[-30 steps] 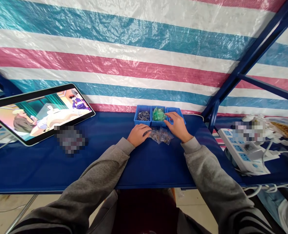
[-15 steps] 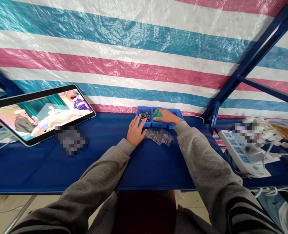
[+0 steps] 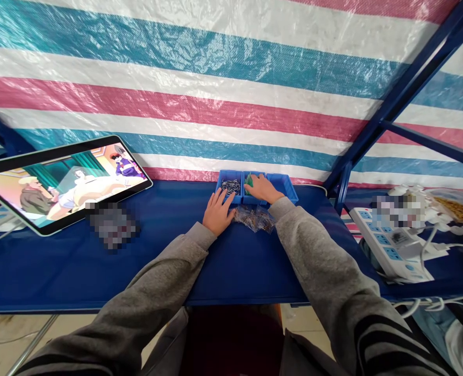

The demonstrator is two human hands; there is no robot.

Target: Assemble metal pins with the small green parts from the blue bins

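Three blue bins stand in a row at the back of the table. The left bin (image 3: 237, 199) holds many metal screws (image 3: 230, 186). Fingers spread, my left hand (image 3: 217, 213) rests at that bin's front edge with nothing in it. My right hand (image 3: 263, 189) reaches into the middle bin (image 3: 255, 200), its fingers apart over green pieces (image 3: 249, 180) too small to make out; its fingertips are partly hidden. Blue inner walls show in the right bin (image 3: 288, 189). Small clear plastic bags (image 3: 251, 218) with tiny parts lie before the bins, between my hands.
A tablet (image 3: 67, 185) showing a cartoon leans at the left, with a blurred-out item (image 3: 113, 225) before it. At the right are a white power strip (image 3: 388, 245), cables and a bag of yellowish parts (image 3: 454, 208). A blue frame post (image 3: 388, 104) slants up; striped sheeting (image 3: 216, 78) hangs behind.
My right hand has shifted slightly left over the middle bin, so more of the right bin shows. My left hand has stayed nearly still.
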